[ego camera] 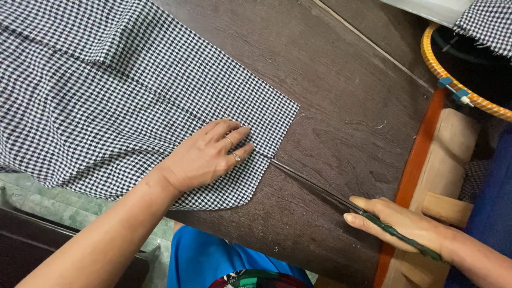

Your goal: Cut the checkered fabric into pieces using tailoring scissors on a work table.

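Count of items on and beside the dark wooden table [341,69].

Two bare hands: the left hand [205,154] at the table's near edge, the right hand [400,224] at its orange-trimmed right edge. Two rings [233,149] on the left hand's fingers. One pair of scissors [341,201], long-bladed with green wrapped handles. Two pieces of checked cloth: a large one [117,90] across the table's left half, a smaller one [488,21] past the far right corner. One yellow-rimmed basket [453,80] beyond the right edge.

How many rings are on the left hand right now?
2: both on the left hand pressing the checked fabric, one ring on a middle finger, another ring on the next; others could be hidden underneath.
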